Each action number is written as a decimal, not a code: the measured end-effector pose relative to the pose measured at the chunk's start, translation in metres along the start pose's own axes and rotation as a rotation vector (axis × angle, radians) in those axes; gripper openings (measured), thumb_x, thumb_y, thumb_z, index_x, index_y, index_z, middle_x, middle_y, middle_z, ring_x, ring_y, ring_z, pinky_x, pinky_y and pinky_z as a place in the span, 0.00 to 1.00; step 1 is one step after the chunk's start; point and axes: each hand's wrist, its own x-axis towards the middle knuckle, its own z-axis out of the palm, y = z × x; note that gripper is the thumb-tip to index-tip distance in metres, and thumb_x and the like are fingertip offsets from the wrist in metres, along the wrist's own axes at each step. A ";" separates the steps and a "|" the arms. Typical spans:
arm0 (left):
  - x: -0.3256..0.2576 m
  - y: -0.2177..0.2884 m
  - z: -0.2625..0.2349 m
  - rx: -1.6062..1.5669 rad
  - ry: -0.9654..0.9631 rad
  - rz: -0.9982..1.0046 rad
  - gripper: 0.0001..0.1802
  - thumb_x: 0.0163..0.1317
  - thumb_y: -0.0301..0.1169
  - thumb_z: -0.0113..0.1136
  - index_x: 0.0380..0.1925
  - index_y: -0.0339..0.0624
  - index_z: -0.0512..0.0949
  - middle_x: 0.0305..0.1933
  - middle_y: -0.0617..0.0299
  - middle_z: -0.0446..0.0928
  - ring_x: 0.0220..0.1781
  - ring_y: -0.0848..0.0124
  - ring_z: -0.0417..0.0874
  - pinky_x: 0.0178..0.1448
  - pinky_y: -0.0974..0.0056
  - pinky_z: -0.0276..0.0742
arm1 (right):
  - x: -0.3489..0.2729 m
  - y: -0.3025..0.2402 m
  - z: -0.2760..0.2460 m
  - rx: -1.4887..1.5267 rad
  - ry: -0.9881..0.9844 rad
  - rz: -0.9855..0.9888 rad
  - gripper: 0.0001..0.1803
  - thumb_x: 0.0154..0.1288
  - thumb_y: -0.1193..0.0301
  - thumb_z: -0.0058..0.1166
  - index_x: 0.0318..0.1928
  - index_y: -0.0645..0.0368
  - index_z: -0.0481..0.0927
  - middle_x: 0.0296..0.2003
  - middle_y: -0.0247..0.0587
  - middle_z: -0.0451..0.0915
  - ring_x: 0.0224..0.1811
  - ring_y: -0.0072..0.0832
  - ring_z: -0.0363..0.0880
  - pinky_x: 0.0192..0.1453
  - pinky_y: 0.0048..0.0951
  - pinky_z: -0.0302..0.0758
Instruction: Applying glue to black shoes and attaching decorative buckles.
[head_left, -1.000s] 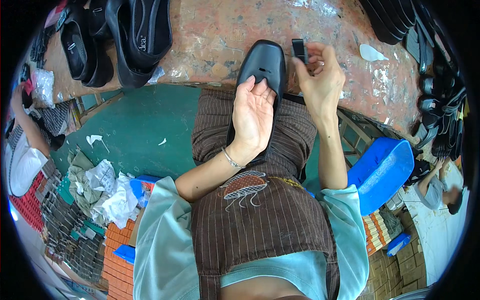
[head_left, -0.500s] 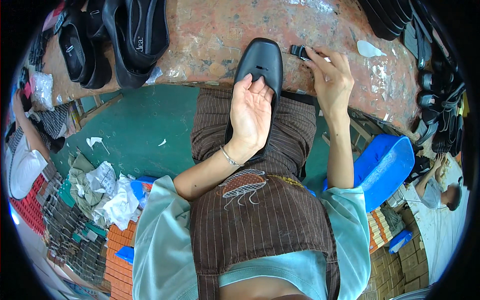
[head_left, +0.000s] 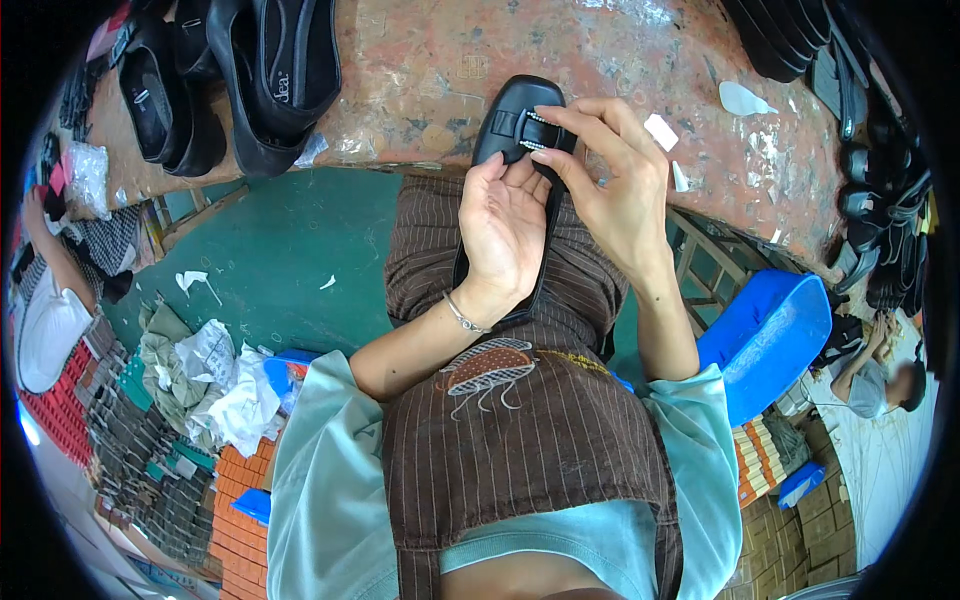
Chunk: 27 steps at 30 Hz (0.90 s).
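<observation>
A black shoe (head_left: 520,105) lies toe-up across my lap, its toe against the edge of a worn reddish worktable (head_left: 620,60). My left hand (head_left: 505,230) lies flat on the shoe's upper and holds it down. With its fingertips, my right hand (head_left: 610,190) pinches a small black buckle trim with a shiny strip (head_left: 530,130) and holds it on the shoe's toe.
Black sandals (head_left: 270,70) lie on the table at the upper left, more black footwear (head_left: 880,200) at the right edge. White paper scraps (head_left: 745,98) dot the table. A blue plastic seat (head_left: 765,335) stands at my right. Crumpled paper and rags (head_left: 215,385) lie on the floor at left.
My right hand brought the small trim piece from beside the shoe onto its toe. My left hand slid slightly lower on the shoe.
</observation>
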 end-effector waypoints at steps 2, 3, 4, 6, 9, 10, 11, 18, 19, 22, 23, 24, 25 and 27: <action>0.001 -0.001 -0.003 -0.009 -0.038 -0.012 0.22 0.67 0.40 0.43 0.51 0.35 0.70 0.51 0.51 0.74 0.57 0.63 0.70 0.66 0.60 0.61 | 0.002 0.000 0.001 -0.008 -0.018 0.003 0.17 0.47 0.75 0.66 0.42 0.57 0.84 0.37 0.40 0.77 0.39 0.36 0.78 0.40 0.32 0.76; 0.000 -0.001 -0.003 -0.011 -0.036 -0.013 0.22 0.67 0.40 0.43 0.51 0.35 0.70 0.51 0.51 0.74 0.57 0.63 0.70 0.66 0.60 0.61 | 0.002 0.001 0.001 -0.023 -0.023 -0.006 0.17 0.47 0.75 0.66 0.42 0.57 0.84 0.37 0.40 0.77 0.39 0.36 0.77 0.40 0.32 0.76; 0.000 -0.001 -0.002 -0.009 -0.031 -0.016 0.22 0.67 0.40 0.43 0.51 0.35 0.70 0.51 0.51 0.74 0.56 0.63 0.71 0.67 0.60 0.60 | 0.003 0.001 0.001 -0.039 -0.027 -0.014 0.17 0.47 0.75 0.66 0.41 0.57 0.84 0.37 0.39 0.77 0.39 0.35 0.77 0.39 0.32 0.76; 0.001 -0.001 -0.002 -0.010 -0.024 -0.019 0.22 0.67 0.40 0.43 0.51 0.34 0.70 0.51 0.52 0.74 0.56 0.63 0.71 0.67 0.60 0.60 | 0.003 0.002 0.003 -0.051 -0.026 -0.028 0.17 0.47 0.75 0.66 0.41 0.57 0.84 0.37 0.39 0.77 0.39 0.35 0.77 0.39 0.32 0.76; 0.002 -0.001 -0.005 -0.016 -0.037 -0.028 0.22 0.67 0.41 0.43 0.52 0.34 0.70 0.51 0.52 0.74 0.57 0.63 0.71 0.67 0.59 0.60 | 0.004 0.002 0.004 -0.062 -0.021 -0.043 0.17 0.46 0.75 0.66 0.41 0.57 0.84 0.36 0.39 0.77 0.39 0.35 0.77 0.39 0.32 0.76; 0.002 0.000 -0.004 -0.023 -0.048 -0.030 0.22 0.67 0.40 0.43 0.52 0.34 0.70 0.52 0.52 0.74 0.57 0.64 0.70 0.67 0.60 0.60 | 0.004 0.002 0.004 -0.062 -0.017 -0.046 0.17 0.46 0.75 0.66 0.41 0.57 0.84 0.36 0.39 0.77 0.39 0.35 0.77 0.39 0.32 0.76; 0.001 0.000 -0.004 -0.029 -0.059 -0.032 0.22 0.66 0.39 0.44 0.52 0.34 0.70 0.52 0.52 0.74 0.57 0.64 0.70 0.66 0.60 0.61 | 0.004 0.001 0.005 -0.062 -0.017 -0.046 0.17 0.46 0.75 0.66 0.41 0.57 0.84 0.36 0.39 0.77 0.39 0.35 0.77 0.39 0.32 0.76; 0.006 0.005 0.009 0.160 0.082 -0.080 0.17 0.68 0.36 0.55 0.50 0.36 0.74 0.46 0.61 0.77 0.46 0.75 0.77 0.53 0.68 0.74 | -0.002 -0.005 0.009 -0.011 0.036 0.038 0.19 0.43 0.79 0.67 0.41 0.56 0.86 0.35 0.40 0.75 0.39 0.35 0.76 0.39 0.31 0.75; 0.006 0.007 0.011 0.130 0.080 -0.082 0.15 0.67 0.34 0.56 0.48 0.37 0.76 0.47 0.62 0.78 0.45 0.75 0.79 0.51 0.69 0.76 | -0.003 -0.007 0.009 -0.016 0.055 0.063 0.20 0.42 0.80 0.67 0.41 0.55 0.86 0.35 0.40 0.74 0.39 0.34 0.76 0.40 0.30 0.75; 0.004 0.013 0.003 0.104 -0.011 -0.071 0.15 0.67 0.34 0.56 0.48 0.37 0.76 0.45 0.63 0.79 0.43 0.77 0.80 0.46 0.71 0.78 | -0.003 -0.019 -0.005 0.086 -0.094 0.129 0.25 0.42 0.81 0.66 0.47 0.53 0.84 0.37 0.40 0.74 0.40 0.30 0.76 0.42 0.27 0.75; 0.000 0.018 0.001 0.084 -0.019 -0.083 0.15 0.67 0.34 0.56 0.49 0.36 0.75 0.45 0.62 0.79 0.44 0.76 0.80 0.46 0.71 0.79 | -0.002 -0.020 -0.012 0.152 -0.168 0.116 0.26 0.44 0.82 0.66 0.49 0.56 0.83 0.39 0.39 0.76 0.40 0.26 0.76 0.42 0.26 0.76; -0.003 0.023 0.003 0.034 -0.028 -0.124 0.15 0.67 0.34 0.55 0.49 0.36 0.75 0.46 0.62 0.79 0.46 0.75 0.80 0.49 0.70 0.78 | -0.006 -0.012 -0.015 0.444 -0.106 0.198 0.25 0.48 0.82 0.63 0.52 0.60 0.81 0.40 0.39 0.77 0.41 0.25 0.76 0.43 0.25 0.76; -0.008 0.033 0.007 -0.015 -0.034 -0.158 0.14 0.68 0.33 0.55 0.49 0.36 0.75 0.47 0.61 0.79 0.48 0.74 0.80 0.52 0.68 0.78 | -0.006 -0.006 -0.016 0.743 -0.052 0.276 0.24 0.53 0.82 0.61 0.54 0.63 0.78 0.42 0.39 0.78 0.42 0.24 0.77 0.44 0.25 0.77; -0.030 0.058 0.023 -0.004 -0.075 -0.120 0.14 0.68 0.33 0.54 0.48 0.36 0.75 0.47 0.62 0.79 0.51 0.73 0.79 0.56 0.66 0.76 | 0.001 0.005 -0.019 0.573 0.107 0.343 0.16 0.65 0.78 0.52 0.53 0.67 0.77 0.40 0.39 0.80 0.40 0.23 0.79 0.45 0.24 0.76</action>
